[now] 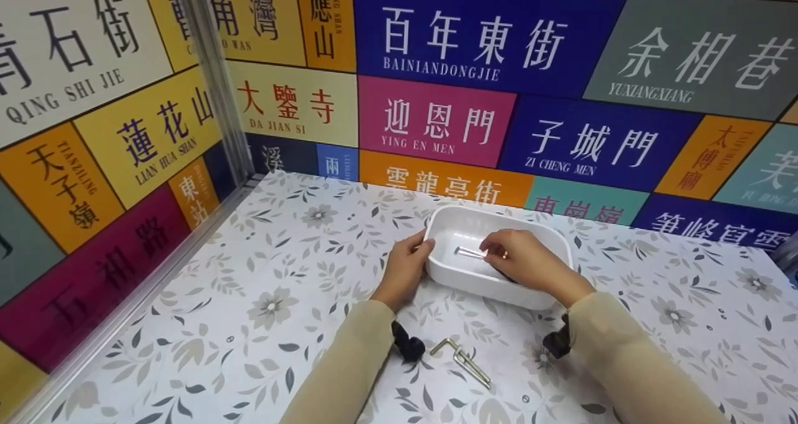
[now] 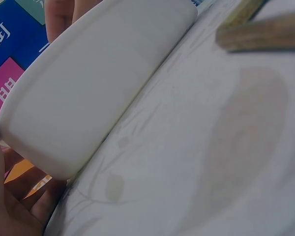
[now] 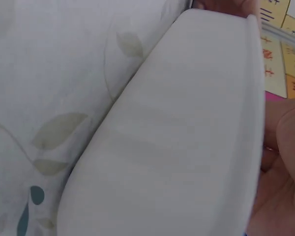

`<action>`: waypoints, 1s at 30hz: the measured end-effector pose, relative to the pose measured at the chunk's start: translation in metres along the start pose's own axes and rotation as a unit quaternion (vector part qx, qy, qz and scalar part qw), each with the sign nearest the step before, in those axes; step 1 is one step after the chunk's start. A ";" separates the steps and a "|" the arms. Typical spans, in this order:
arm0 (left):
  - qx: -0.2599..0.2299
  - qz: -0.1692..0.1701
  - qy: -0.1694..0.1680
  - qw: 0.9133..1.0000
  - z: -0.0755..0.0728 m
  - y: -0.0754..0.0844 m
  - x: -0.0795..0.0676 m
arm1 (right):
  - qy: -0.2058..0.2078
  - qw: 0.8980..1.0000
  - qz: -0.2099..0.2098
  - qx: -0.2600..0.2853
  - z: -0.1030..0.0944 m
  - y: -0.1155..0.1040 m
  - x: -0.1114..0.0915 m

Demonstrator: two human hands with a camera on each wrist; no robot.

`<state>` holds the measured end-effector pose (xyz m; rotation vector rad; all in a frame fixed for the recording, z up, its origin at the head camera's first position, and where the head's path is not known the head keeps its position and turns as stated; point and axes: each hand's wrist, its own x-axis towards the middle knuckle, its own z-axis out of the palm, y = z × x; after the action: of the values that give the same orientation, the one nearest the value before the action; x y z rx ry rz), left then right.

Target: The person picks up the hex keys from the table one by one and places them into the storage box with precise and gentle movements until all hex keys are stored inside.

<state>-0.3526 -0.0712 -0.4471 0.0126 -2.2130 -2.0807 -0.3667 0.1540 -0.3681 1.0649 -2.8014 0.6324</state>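
A white rounded-rectangular plastic tub [image 1: 492,290] stands on the table. My left hand [image 1: 404,268] holds its left end, the thumb at the rim and the other fingers against the outer wall. Over the rim reaches my right hand [image 1: 527,259], its fingers bent inside the tub. Thumb and fingertips pinch the near end of slim silvery metal rods [image 1: 469,252], which lie low in the tub; their exact kind is too small to tell. In both wrist views the tub's wall [image 2: 98,83] hides the contents.
Brassy L-shaped hex keys [image 1: 475,369] lie together on the tablecloth [image 1: 206,299], between the forearms and nearer me than the tub. Coloured panels with street names [image 1: 430,115] rise behind the table and along its left side. Dark wrist straps [image 1: 408,343] hang under both sleeves.
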 end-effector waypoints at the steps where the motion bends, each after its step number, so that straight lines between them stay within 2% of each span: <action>1: -0.002 0.001 0.000 1.000 0.000 0.000 0.000 | 0.015 1.000 0.000 0.000 -0.001 -0.002 -0.004; 5: 0.000 0.003 -0.001 1.000 0.001 0.000 0.001 | 0.075 0.997 0.003 0.006 -0.009 -0.018 -0.019; 9: 0.008 0.011 -0.002 1.000 0.000 -0.001 0.000 | 0.091 0.996 0.000 0.023 -0.015 -0.036 -0.033; 15: 0.008 0.016 -0.007 1.000 0.000 -0.002 0.000 | 0.049 0.998 -0.002 0.044 -0.010 -0.053 -0.054; 21: 0.006 0.009 -0.009 1.000 0.003 -0.002 0.001 | 0.000 0.998 0.005 0.061 0.004 -0.056 -0.073; 30: 0.017 -0.009 -0.014 1.000 -0.002 -0.001 0.000 | -0.029 0.998 -0.028 0.057 0.019 -0.063 -0.078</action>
<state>-0.3523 -0.0731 -0.4479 0.0065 -2.2717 -2.0657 -0.2650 0.1521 -0.3803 1.1963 -2.8012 0.7753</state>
